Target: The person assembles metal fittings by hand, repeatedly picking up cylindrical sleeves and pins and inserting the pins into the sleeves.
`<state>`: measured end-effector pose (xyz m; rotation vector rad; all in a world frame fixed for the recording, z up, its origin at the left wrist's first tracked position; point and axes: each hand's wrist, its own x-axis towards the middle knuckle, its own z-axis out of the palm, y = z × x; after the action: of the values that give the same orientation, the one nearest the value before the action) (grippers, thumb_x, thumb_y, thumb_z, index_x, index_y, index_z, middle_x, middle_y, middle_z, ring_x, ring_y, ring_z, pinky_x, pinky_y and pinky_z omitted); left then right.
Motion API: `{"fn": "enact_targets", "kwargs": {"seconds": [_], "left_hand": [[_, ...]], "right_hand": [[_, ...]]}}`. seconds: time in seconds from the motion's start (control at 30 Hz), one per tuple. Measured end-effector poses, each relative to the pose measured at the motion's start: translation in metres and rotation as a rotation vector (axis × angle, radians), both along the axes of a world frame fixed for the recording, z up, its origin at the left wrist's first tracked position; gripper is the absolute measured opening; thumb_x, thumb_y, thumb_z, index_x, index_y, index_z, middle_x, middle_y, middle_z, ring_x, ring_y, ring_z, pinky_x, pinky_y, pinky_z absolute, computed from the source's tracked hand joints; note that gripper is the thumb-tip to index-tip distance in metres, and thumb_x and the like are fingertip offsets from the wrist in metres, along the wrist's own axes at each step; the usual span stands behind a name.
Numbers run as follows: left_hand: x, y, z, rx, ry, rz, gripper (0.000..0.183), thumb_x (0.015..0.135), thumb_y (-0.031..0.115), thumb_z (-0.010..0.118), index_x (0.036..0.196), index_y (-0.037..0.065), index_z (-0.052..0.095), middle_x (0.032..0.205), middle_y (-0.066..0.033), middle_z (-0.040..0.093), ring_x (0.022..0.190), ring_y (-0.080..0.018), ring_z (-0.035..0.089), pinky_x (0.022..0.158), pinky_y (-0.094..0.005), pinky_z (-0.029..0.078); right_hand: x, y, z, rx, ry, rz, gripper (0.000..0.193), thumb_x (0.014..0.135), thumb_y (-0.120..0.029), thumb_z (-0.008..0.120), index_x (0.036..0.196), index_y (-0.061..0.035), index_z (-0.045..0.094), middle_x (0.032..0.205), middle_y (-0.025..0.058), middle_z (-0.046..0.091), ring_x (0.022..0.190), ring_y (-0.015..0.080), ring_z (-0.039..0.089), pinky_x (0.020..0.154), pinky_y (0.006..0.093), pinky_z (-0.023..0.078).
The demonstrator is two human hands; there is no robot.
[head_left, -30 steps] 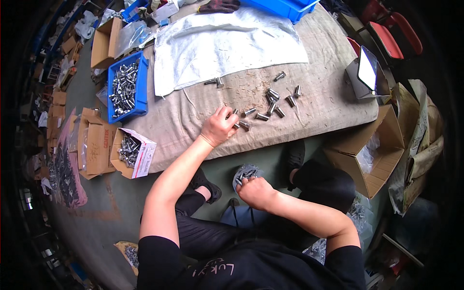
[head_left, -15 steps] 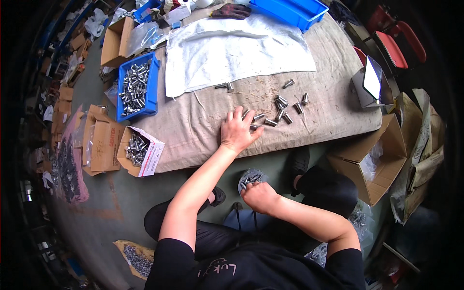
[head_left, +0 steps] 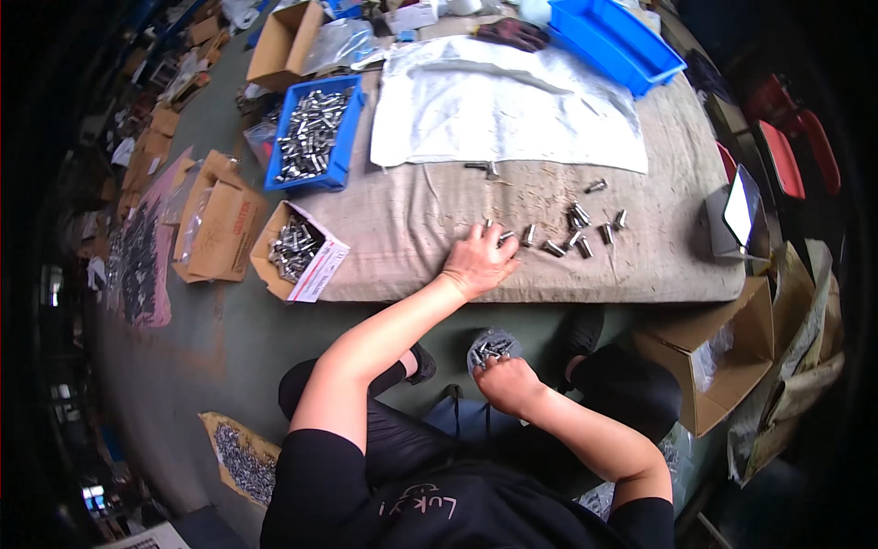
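Since half a second ago the view has swung, so the tabletop and its load sit farther right; the left hand (head_left: pixel 480 263) remains at the near-left end of the loose bolts and the right hand (head_left: pixel 512 386) remains at its bag. Clock directions are taken from the left hand.

Largest is the cloth-covered table (head_left: pixel 402 233), running from about 9 through 12 to 3 o'clock. On it, at 12, lies a white sheet (head_left: pixel 503 110). An open cardboard box (head_left: pixel 745 393) stands off the table at 4. At 1 is a blue bin (head_left: pixel 631 46); at 10, another blue bin, filled with bolts (head_left: pixel 315 133). A smaller carton (head_left: pixel 320 272) at 9 also holds metal pieces.

The left hand bends over the near part of the table, fingers slightly parted, their tips at a bolt (head_left: pixel 506 238); I cannot tell whether they grip it. At 6, below the table edge, the right hand is at the near rim of a clear bag (head_left: pixel 515 346) of small metal pieces (head_left: pixel 494 350), its fingers curled close together; whether they hold anything is hidden.

Smallest are the loose bolts (head_left: pixel 578 217), scattered on the cloth around 2 o'clock, one (head_left: pixel 530 235) just beside the left fingertips. A couple more (head_left: pixel 477 166) lie at 12, by the sheet's near edge.
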<state>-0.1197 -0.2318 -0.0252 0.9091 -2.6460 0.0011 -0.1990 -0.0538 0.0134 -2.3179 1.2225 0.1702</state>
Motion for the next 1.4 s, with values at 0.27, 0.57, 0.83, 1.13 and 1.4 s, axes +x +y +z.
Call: {"fn": "enact_targets", "kwargs": {"seconds": [0.27, 0.57, 0.83, 1.13, 1.4], "left_hand": [[0.012, -0.004, -0.004, -0.019, 0.165, -0.082, 0.029, 0.069, 0.033, 0.066, 0.087, 0.013, 0.056, 0.086, -0.0107, 0.051, 0.074, -0.0269, 0.052, 0.058, -0.0336, 0.049], [0.010, -0.005, -0.004, -0.091, 0.159, -0.085, 0.024, 0.069, 0.027, 0.065, 0.086, 0.013, 0.058, 0.078, -0.0080, 0.049, 0.068, -0.0236, 0.051, 0.057, -0.0324, 0.047], [0.016, -0.010, -0.009, -0.028, 0.413, 0.103, 0.016, 0.067, 0.024, 0.067, 0.077, 0.014, 0.059, 0.074, -0.0043, 0.051, 0.067, -0.0209, 0.054, 0.058, -0.0306, 0.048], [0.037, -0.055, 0.003, 1.695, 2.050, 0.491, 0.022, 0.082, 0.032, 0.059, 0.085, 0.011, 0.059, 0.070, -0.0027, 0.056, 0.053, -0.0145, 0.049, 0.032, -0.0208, 0.029], [0.046, -0.075, 0.008, 1.996, 2.442, 0.246, 0.030, 0.084, 0.033, 0.048, 0.090, 0.007, 0.061, 0.087, -0.0149, 0.057, 0.072, -0.0240, 0.049, 0.050, -0.0281, 0.041]], "right_hand": [[0.004, 0.000, -0.001, 0.081, 0.028, 0.032, 0.019, 0.077, -0.010, 0.050, 0.092, -0.0031, 0.059, 0.088, 0.0146, 0.062, 0.080, 0.0276, 0.063, 0.064, 0.0357, 0.052], [0.007, -0.001, -0.003, 0.064, 0.035, 0.053, 0.020, 0.078, -0.012, 0.050, 0.092, -0.0022, 0.059, 0.086, 0.0148, 0.062, 0.077, 0.0275, 0.063, 0.062, 0.0358, 0.052], [0.009, 0.004, -0.008, 0.076, 0.025, 0.063, 0.016, 0.077, -0.011, 0.050, 0.087, -0.0021, 0.057, 0.083, 0.0150, 0.061, 0.073, 0.0281, 0.064, 0.060, 0.0361, 0.052], [0.011, -0.002, -0.008, 0.097, 0.025, 0.052, 0.016, 0.076, -0.011, 0.050, 0.088, -0.0033, 0.058, 0.082, 0.0146, 0.061, 0.071, 0.0284, 0.064, 0.059, 0.0366, 0.053], [0.013, -0.005, -0.006, 0.077, 0.039, 0.079, 0.017, 0.077, -0.012, 0.050, 0.089, -0.0031, 0.058, 0.083, 0.0156, 0.061, 0.073, 0.0283, 0.064, 0.062, 0.0368, 0.053]]}}
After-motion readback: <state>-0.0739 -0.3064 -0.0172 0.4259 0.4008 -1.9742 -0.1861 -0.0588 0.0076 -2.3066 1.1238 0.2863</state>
